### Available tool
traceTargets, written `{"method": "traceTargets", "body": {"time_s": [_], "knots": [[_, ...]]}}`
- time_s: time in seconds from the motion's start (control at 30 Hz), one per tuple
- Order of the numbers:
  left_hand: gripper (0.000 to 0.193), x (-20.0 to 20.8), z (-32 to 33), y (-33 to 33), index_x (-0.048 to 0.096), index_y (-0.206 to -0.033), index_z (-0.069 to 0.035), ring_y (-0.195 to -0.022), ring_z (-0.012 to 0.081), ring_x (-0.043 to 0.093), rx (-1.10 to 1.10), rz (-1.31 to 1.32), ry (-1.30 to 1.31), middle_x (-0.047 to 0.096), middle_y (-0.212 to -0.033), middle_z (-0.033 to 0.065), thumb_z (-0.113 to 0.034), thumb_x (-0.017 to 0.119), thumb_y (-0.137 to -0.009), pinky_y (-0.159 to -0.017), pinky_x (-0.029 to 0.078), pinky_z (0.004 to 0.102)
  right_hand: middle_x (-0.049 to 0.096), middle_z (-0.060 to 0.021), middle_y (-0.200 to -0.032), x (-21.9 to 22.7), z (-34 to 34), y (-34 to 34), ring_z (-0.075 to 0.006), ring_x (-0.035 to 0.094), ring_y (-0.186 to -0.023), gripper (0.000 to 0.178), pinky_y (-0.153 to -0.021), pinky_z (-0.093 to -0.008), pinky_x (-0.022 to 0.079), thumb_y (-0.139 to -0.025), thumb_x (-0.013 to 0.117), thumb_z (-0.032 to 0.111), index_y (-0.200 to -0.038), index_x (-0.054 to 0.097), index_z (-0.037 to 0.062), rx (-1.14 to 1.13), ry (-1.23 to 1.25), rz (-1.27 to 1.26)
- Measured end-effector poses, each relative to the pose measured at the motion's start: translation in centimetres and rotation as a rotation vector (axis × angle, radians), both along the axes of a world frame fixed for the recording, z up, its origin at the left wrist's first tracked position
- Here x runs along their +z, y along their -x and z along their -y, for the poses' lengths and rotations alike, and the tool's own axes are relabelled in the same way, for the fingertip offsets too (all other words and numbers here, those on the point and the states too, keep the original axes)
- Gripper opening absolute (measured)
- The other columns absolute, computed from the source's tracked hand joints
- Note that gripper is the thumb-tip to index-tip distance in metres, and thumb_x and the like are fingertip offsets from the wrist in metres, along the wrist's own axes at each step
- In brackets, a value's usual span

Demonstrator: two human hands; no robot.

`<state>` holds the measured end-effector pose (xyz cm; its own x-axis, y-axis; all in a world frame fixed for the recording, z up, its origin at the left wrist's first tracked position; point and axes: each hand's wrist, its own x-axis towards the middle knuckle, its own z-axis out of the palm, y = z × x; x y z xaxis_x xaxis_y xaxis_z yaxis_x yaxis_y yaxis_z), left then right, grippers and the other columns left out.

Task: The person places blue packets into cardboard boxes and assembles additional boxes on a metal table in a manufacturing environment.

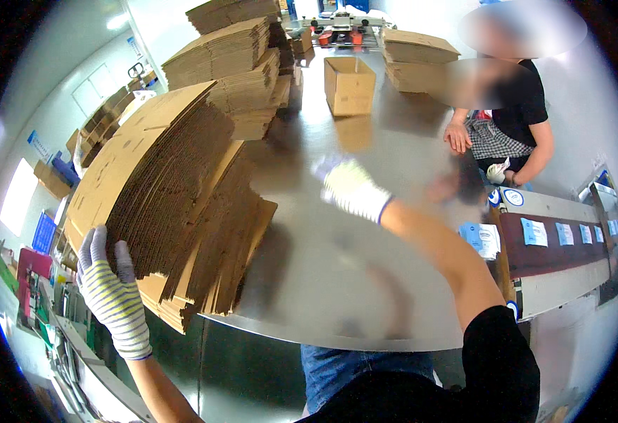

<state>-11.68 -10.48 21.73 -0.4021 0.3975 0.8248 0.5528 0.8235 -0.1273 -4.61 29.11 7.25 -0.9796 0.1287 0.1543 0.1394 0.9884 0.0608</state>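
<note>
My left hand, in a white knit glove with yellow-green and grey stripes, rests at the near left corner of a tall stack of flattened cardboard boxes. Its fingers are stretched out and apart along the stack's edge. Over the middle of the metal table is my right hand, in a matching glove, to the right of the stack. Its fingertips are blurred, and nothing held shows in it. Farther back on the table stands an opened-up cardboard box, apart from both hands.
More flattened boxes are piled behind and at the far right. A co-worker sits across on the right, one hand gloved. Next to them runs a conveyor carrying blue-white packets. A machine stands at the far end.
</note>
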Motion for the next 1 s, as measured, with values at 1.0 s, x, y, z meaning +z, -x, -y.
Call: {"method": "traceTargets", "body": {"time_s": [1.0], "knots": [[0.021,-8.6,-9.7,-11.3,0.053,-0.103,-0.004,-0.087,0.0141,0.052,-0.881,0.681,-0.748,0.058,-0.096,0.0050,-0.022,0.056,-0.093,-0.082,0.042,0.0288,0.048,-0.0150,-0.132,3.6,-0.7,-20.1,-0.0339,0.042,-0.126,0.080,-0.107,-0.0487,0.029,-0.072,0.061,0.064,-0.131,0.048,0.0118,0.120,0.038,-0.546]]}}
